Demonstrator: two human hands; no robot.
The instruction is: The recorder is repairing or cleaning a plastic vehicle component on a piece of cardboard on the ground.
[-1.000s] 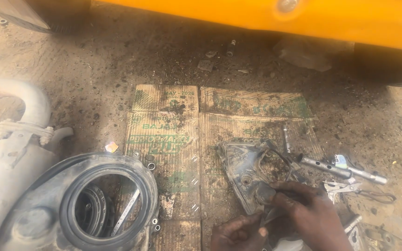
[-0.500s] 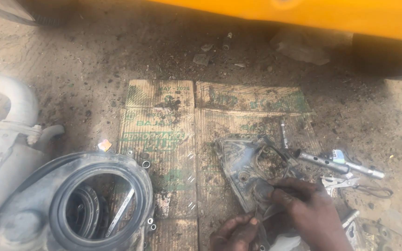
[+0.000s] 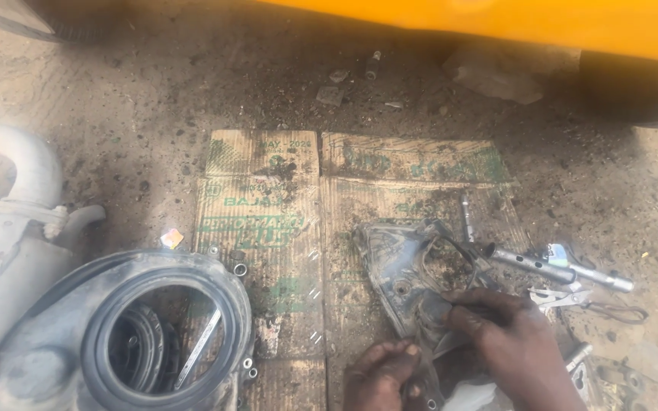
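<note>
Two greasy hands work on a metal engine cover on flattened cardboard.

The right hand (image 3: 508, 335) presses on the near edge of the dirty cover (image 3: 413, 270); the left hand (image 3: 382, 373) grips it from below. The cardboard (image 3: 283, 221) lies on oily ground. A tube spanner (image 3: 557, 268) lies to the right; a round grey housing (image 3: 127, 335) with a black rubber seal sits near left, under a yellow vehicle body (image 3: 496, 19) far off.

The single head camera looks steeply down from close above at flattened cardboard (image 3: 306, 228) on dirt ground.
</note>
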